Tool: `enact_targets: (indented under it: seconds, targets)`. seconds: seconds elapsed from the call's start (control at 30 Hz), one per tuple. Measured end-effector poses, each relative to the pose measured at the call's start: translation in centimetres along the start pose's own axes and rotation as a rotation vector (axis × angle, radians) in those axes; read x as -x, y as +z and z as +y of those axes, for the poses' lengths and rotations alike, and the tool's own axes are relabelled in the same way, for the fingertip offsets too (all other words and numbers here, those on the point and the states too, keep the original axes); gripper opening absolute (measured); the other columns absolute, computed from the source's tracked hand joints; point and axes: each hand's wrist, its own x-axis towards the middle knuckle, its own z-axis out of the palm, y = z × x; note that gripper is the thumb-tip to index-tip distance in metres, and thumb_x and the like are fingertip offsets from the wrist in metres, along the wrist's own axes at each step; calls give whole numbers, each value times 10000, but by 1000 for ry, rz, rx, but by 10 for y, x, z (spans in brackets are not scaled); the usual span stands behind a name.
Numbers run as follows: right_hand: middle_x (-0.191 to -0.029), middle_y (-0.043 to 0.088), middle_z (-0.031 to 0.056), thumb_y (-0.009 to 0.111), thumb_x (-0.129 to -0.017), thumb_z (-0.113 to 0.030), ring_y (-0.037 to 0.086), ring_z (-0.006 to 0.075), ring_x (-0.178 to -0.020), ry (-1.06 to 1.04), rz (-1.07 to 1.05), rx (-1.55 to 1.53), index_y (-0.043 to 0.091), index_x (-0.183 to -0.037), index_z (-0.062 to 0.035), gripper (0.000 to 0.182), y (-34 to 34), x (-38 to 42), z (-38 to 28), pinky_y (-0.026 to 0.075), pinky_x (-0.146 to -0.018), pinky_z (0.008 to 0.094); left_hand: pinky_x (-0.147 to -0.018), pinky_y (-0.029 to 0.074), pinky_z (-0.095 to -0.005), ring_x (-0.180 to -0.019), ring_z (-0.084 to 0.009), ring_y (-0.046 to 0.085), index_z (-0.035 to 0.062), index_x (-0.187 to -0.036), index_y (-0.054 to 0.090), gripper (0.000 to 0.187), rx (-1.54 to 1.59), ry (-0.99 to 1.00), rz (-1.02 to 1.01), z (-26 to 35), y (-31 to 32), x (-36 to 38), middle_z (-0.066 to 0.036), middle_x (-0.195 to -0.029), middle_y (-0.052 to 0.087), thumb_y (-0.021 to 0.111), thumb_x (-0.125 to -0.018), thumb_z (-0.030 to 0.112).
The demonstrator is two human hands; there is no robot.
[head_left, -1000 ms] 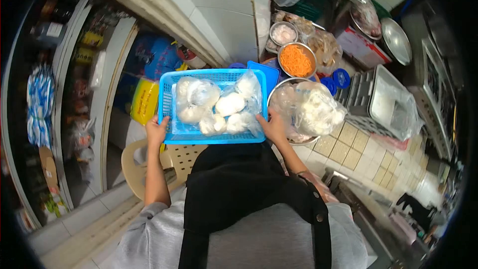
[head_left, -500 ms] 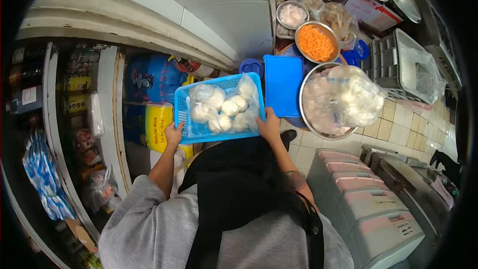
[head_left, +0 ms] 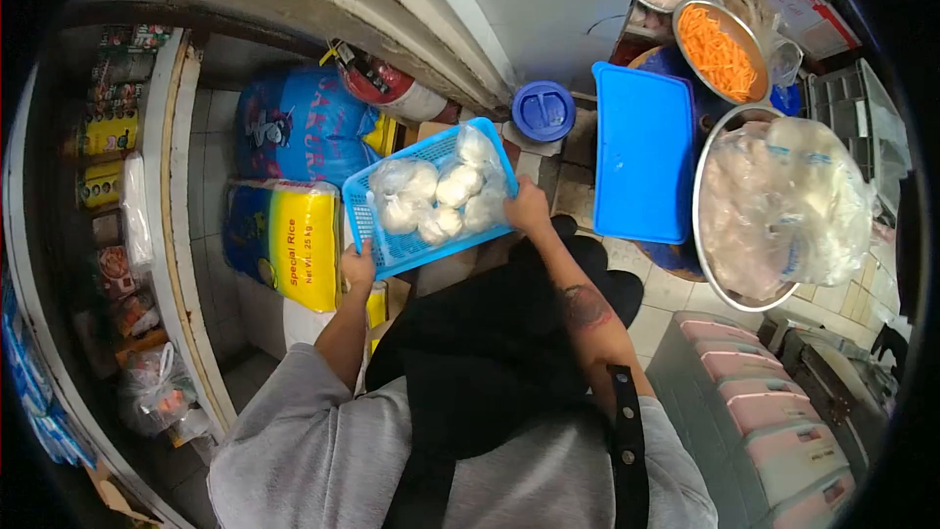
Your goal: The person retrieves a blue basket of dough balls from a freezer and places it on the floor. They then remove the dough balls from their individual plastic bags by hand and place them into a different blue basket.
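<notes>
Both my hands hold a blue plastic basket (head_left: 392, 260) in front of me, its right end tipped toward the back in this view. My left hand (head_left: 358, 269) is closed on the near left corner. At the right end, my right hand (head_left: 529, 208) grips the rim with its fingers hidden behind the wall. Inside the basket lie several round white pieces in clear plastic bags (head_left: 436, 194). Just left of the basket stands a yellow and blue rice sack (head_left: 305, 245), with a blue sack (head_left: 294, 127) behind it.
A round blue lid (head_left: 543, 111) is beyond the basket. To the right are a blue rectangular lid (head_left: 641, 157), a bowl of orange shreds (head_left: 723, 51) and a large metal bowl (head_left: 720, 269) with bagged food. Shelves (head_left: 181, 264) line the left; grey and pink drawers (head_left: 754, 382) stand lower right.
My view has turned left toward the sacks, and the basket has tilted, its right end swinging farther from me. Both hands keep their hold on it.
</notes>
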Motion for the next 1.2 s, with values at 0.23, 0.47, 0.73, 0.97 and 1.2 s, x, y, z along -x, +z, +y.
enact_targets:
  seconds: [0.23,0.47,0.73,0.97,1.2]
  targets:
    - [-869,626,283,628,-714,-164,605,448,-870,19,97,0,548,-988,23,341,49,-13,36,474,-785,487,-569,458,-392,-556,-268,599,-10,-745,649,305,77,67,40,-35,64,0,-166,-632,624,639,-848,277]
    - [-961,605,271,648,-734,-170,586,443,-899,-58,210,95,559,-1025,8,352,61,-21,36,463,-808,483,-613,464,-440,-638,-374,608,26,-829,671,304,58,47,-67,-97,110,-17,-202,-711,640,631,-840,327]
    - [-1178,534,214,635,-804,-204,536,388,-1059,-533,367,300,540,-1142,-17,398,80,8,-34,461,-857,450,-791,439,-471,-913,-398,560,5,-1015,603,382,-103,227,-60,-67,116,12,-227,-999,557,628,-831,339]
    - [-1034,620,251,690,-778,-278,617,369,-976,-300,-48,-81,537,-1204,10,536,161,15,-68,481,-857,386,-721,453,-320,-846,-205,570,40,-934,536,174,805,165,-447,46,88,-30,-66,-873,597,616,-873,182]
    - [-997,644,49,722,-760,-82,619,155,-907,-83,-329,-762,517,-1224,-6,513,150,4,-40,499,-747,282,-637,457,-232,-785,-110,597,29,-1040,586,232,929,-73,-817,93,53,-31,-61,-946,642,635,-814,27]
